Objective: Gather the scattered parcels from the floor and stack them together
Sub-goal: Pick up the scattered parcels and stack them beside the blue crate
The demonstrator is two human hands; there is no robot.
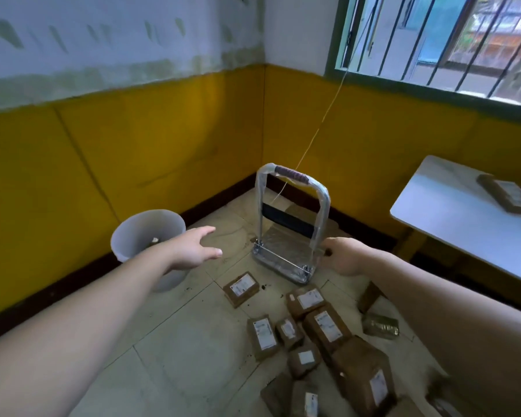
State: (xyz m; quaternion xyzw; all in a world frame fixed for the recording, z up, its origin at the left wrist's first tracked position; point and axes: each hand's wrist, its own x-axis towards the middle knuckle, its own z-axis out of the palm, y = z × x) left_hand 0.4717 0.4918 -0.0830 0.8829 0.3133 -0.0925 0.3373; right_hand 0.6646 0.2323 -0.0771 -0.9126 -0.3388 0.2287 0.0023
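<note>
Parcels (325, 326) lie scattered on the floor (193, 341) just in front of the trolley (283, 249), some overlapping but none properly stacked, so we judge the gathering barely begun (nearly all is left). Our left hand (197, 246) hovers left of the trolley, fingers straight, holding nothing; our right hand (343, 255) is at its right edge, fingers curled, and we cannot tell if it grips anything. Further left, the bucket (151, 224) holds a small pale scrap (154, 239).

A room corner: walls (163, 139) yellow below, flaking white above, dark skirting (73, 280). Daylight enters a barred window (433, 40), upper right. Pale tiled floor (178, 341); white table (451, 212) by the right wall.
</note>
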